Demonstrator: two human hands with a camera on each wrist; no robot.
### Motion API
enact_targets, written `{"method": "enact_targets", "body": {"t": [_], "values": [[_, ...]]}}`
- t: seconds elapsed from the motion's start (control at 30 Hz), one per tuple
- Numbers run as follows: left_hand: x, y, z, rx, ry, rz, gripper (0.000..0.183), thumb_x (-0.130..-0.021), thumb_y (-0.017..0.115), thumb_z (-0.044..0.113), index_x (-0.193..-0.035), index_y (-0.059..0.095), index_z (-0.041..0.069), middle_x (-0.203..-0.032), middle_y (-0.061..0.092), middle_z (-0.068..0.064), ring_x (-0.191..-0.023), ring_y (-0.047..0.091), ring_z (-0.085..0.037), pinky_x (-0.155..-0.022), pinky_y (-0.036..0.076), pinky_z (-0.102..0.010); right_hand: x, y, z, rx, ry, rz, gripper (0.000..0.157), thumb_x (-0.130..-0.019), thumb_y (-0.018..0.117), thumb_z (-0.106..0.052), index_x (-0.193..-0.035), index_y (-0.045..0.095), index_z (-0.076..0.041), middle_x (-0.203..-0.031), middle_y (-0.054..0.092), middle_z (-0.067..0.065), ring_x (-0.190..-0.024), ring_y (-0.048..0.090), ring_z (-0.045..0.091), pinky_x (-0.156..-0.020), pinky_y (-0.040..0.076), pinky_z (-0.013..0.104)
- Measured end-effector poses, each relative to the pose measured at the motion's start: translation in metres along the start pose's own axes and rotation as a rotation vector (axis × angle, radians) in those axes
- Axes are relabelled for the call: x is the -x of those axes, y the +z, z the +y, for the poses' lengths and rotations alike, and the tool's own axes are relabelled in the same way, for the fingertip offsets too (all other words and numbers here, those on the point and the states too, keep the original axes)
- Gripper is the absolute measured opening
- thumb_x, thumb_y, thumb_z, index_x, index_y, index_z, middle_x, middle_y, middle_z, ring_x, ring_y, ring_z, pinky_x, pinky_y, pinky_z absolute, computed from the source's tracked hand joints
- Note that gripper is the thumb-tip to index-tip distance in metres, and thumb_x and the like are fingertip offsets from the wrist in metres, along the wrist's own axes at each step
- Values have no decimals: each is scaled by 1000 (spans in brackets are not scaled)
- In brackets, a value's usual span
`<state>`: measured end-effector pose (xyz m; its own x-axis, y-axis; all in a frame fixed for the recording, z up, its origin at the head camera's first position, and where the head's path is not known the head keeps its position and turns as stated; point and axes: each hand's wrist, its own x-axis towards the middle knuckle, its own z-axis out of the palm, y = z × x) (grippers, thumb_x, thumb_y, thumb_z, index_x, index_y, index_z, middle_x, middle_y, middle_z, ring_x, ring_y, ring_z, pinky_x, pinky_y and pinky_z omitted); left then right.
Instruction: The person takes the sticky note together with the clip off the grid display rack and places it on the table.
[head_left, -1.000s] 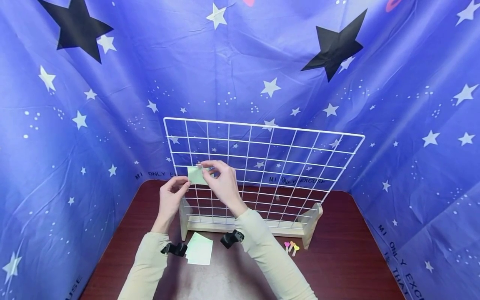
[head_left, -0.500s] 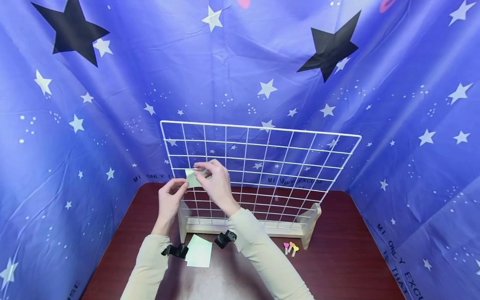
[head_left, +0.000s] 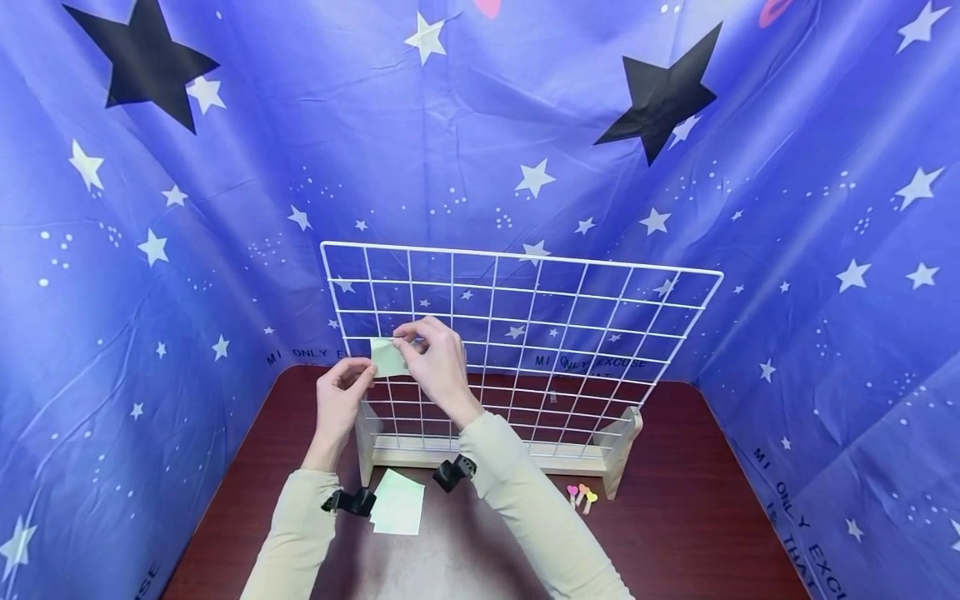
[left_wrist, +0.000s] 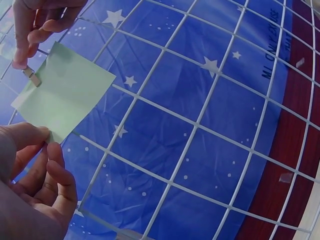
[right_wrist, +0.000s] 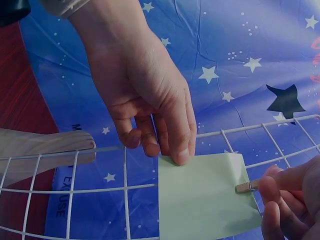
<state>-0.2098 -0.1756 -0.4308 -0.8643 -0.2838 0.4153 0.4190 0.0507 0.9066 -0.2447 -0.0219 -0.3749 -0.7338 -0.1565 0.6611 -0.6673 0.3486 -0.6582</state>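
Note:
A pale green square of paper [head_left: 386,358] lies against the left part of a white wire grid [head_left: 525,257]. My left hand [head_left: 341,404] pinches its left edge between thumb and finger. A small wooden clothespin [right_wrist: 247,187] sits across the paper's top edge, and my right hand [head_left: 441,362] pinches its outer end. In the left wrist view, the clothespin [left_wrist: 32,77] has its tip flat on the green sheet [left_wrist: 67,95]. From the head camera the right fingers hide most of the clothespin.
Wooden feet [head_left: 622,454] hold the grid upright on a dark red table [head_left: 697,500]. More pale green sheets [head_left: 399,504] lie in front of it at the left. Several heart-topped clothespins [head_left: 582,497] lie at the right. Blue star-patterned cloth [head_left: 480,167] surrounds the table.
My right fingers shift left along the paper's top edge, then back slightly right and down. The left hand keeps its pinch. The head view has shifted a little.

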Motion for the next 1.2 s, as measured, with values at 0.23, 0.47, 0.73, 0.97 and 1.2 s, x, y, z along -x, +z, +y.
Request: {"method": "enact_targets", "body": {"t": [0.23,0.47,0.73,0.97,1.2], "values": [[2,-3,-1,-1,-8,5,11,-86,62,-13,-95,61,-20,-75,64,-19,-59,59,-4,-54,46,-17,1,4,5,-74,-38,58,5,-81,73,0,-85,73,-2,-77,62,3,-65,65,10,-61,52,17],[6,-6,-3,28,-36,10,11,-86,61,-15,-95,59,-21,-73,66,-1,-59,58,-3,-56,49,-18,4,8,8,-165,-25,131,3,-83,71,2,-85,70,1,-80,62,5,-63,65,11,-56,53,20],[11,-7,-4,-2,-53,19,11,-86,62,-14,-95,61,-20,-74,65,-9,-61,58,-3,-60,50,-19,4,5,9,-122,-9,207,5,-81,74,-2,-83,73,-6,-79,64,0,-69,60,9,-52,44,24],[16,-8,-6,-66,-6,39,9,-84,64,-14,-92,63,-17,-74,65,-11,-64,54,-6,-59,44,-16,6,-1,1,-165,-56,237,4,-82,75,-3,-86,73,-4,-80,65,3,-68,60,15,-49,38,20],[20,-8,-9,-58,-9,28,9,-84,63,-14,-93,63,-18,-78,64,-22,-71,55,-6,-66,43,-17,9,-8,-13,-189,-84,224,6,-80,73,7,-85,70,4,-77,62,13,-63,60,25,-48,37,21]]}}
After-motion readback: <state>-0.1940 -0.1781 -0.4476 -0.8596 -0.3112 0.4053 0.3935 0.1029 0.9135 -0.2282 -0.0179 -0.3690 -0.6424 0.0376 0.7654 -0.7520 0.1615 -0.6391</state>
